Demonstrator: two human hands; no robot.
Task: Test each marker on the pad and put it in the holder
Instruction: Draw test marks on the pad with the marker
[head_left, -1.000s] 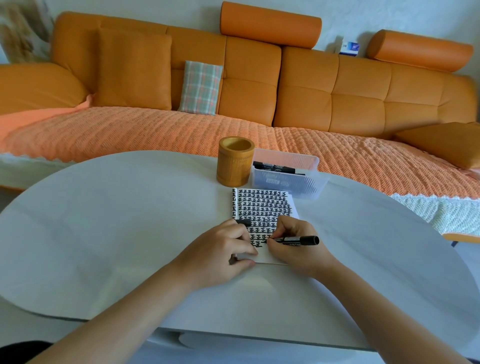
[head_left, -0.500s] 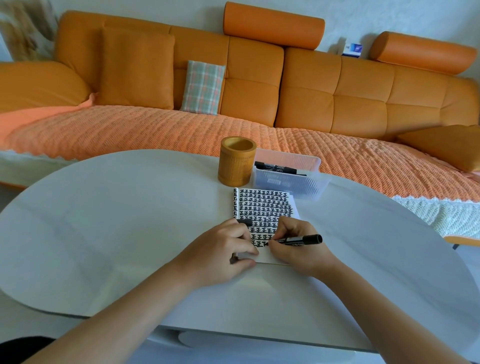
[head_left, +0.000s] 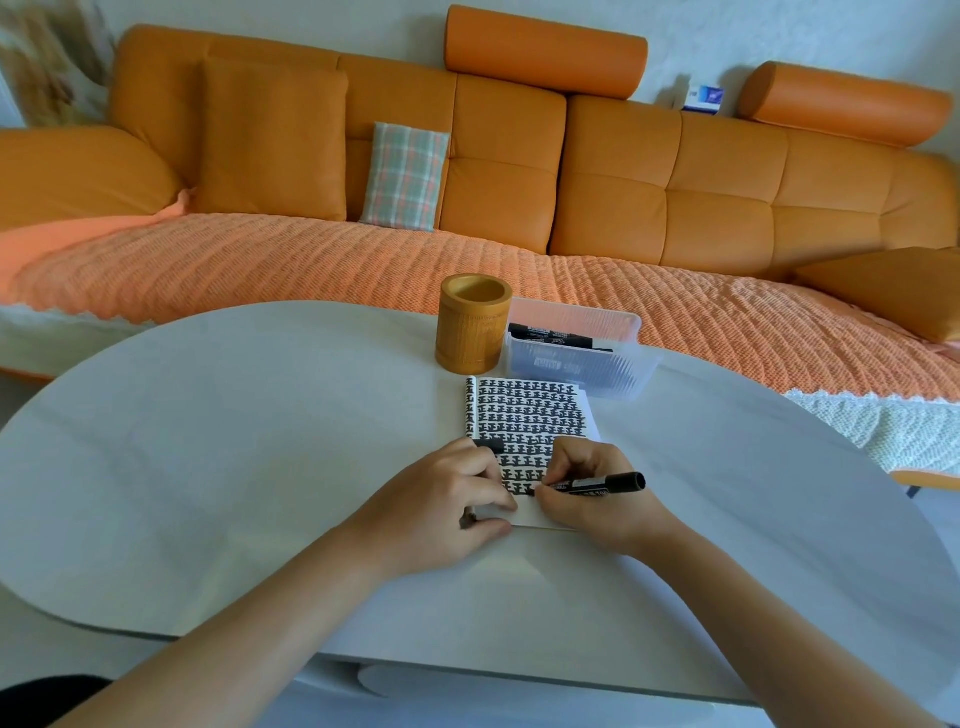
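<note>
- The left hand (head_left: 441, 512) and its forearm are bare down to the edge of view.
- The right hand (head_left: 597, 501) and forearm are bare too.
- A black rounded patch (head_left: 47, 699) at lower left may be clothing; unclear.

marker (head_left: 597, 484) in the right hand (head_left: 587, 501) sits a touch further right than a second ago, tip on the pad (head_left: 524, 410), lowest row of black marks, shift barely perceptible

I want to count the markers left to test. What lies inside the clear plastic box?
Black markers lie inside the clear plastic box. The ribbed front wall blurs the lower part, so their full number cannot be seen.
</note>
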